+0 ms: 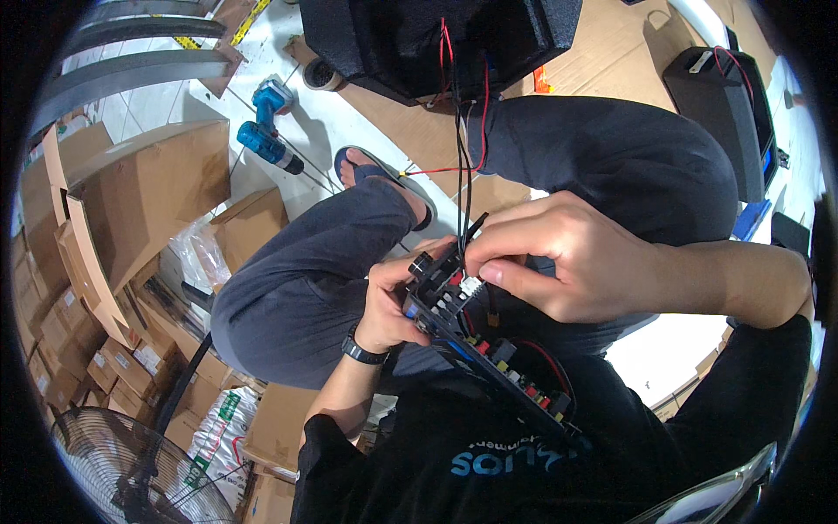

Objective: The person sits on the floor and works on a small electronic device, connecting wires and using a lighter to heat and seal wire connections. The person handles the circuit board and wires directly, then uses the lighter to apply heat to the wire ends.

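Note:
A long black circuit board assembly (489,367) with coloured components and a black knob at its upper end rests over my lap. My left hand (389,306) grips its upper-left edge, fingers wrapped around it. My right hand (559,258) is closed in a pinch at a white connector (470,286) near the board's top, where black wires run down from a black octagonal speaker cabinet (375,44) at the top. A thin red wire (445,169) also hangs from the cabinet and loops toward my foot.
A blue cordless drill (269,122) lies on the white floor left of my foot. Cardboard boxes (140,201) and a white sack (218,437) fill the left, with a fan (131,472) at lower left. Another black cabinet (716,122) stands at the right.

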### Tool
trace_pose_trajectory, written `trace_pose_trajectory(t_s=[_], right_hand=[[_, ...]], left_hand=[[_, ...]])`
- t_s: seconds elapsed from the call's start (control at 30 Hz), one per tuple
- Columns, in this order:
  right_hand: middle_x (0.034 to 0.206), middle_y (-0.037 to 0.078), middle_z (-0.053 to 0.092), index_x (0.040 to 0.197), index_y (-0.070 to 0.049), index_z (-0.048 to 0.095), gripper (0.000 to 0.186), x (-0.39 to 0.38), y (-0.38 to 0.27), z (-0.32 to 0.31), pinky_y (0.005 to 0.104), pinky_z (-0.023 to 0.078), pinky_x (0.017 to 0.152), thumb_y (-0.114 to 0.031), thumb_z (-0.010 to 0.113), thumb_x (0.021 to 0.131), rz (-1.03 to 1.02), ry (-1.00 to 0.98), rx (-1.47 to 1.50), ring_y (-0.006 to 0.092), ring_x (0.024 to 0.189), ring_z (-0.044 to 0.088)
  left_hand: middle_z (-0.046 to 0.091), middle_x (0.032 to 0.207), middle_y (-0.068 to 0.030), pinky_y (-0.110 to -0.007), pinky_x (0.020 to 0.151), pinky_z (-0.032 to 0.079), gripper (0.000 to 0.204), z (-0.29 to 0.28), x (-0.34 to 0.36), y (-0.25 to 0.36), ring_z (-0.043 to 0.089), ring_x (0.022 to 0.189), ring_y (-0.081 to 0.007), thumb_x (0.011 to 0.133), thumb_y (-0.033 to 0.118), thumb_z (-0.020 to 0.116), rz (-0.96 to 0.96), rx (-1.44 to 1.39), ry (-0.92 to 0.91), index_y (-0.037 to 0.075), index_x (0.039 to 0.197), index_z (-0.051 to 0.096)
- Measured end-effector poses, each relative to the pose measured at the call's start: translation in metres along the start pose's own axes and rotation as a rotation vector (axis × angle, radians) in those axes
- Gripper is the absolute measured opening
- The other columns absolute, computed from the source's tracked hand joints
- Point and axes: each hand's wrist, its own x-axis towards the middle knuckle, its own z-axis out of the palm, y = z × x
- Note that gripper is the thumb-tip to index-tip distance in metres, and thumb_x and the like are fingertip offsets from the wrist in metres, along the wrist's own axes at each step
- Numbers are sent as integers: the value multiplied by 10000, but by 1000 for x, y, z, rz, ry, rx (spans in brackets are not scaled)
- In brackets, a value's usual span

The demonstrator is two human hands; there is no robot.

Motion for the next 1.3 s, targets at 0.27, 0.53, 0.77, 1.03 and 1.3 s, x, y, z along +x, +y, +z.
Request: trace_pose_trajectory(t_s=[0.27,0.53,0.77,1.03,1.3], right_hand=[[924,156,683,934,39,691,168,7,-3,-2,329,558,698,-28,783,810,-52,44,-55,262,789,701],[940,152,648,973,26,715,221,9,-1,-6,376,542,689,3,713,753,-203,-44,-128,268,817,675],[967,151,559,997,33,630,319,10,-7,-10,398,529,742,3,679,684,-181,-159,-240,310,867,620],[953,146,562,940,38,603,257,5,-14,-11,387,537,729,8,703,705,-184,-192,-203,295,875,633],[913,147,600,909,60,634,210,4,-11,-12,391,562,691,24,695,712,-135,-188,-181,303,785,675]], left_hand=[[709,1282,-140,-347,1040,474,970,3,0,5,660,1152,-181,589,485,1005,-20,-20,51,-49,1324,664],[737,1164,-53,-283,971,489,749,1,-2,-4,642,1047,-92,621,71,881,-35,-81,30,-43,1328,661],[707,1266,-114,-322,1018,479,822,0,-3,-9,653,1124,-164,595,197,981,-3,-38,26,-34,1320,668],[737,1211,-84,-318,999,502,849,8,4,-2,687,1119,-162,583,435,1023,96,-105,-35,-21,1226,709],[632,1412,-211,-416,1111,421,795,6,4,-4,566,1340,-287,612,344,1006,84,-128,-84,-22,1255,717]])
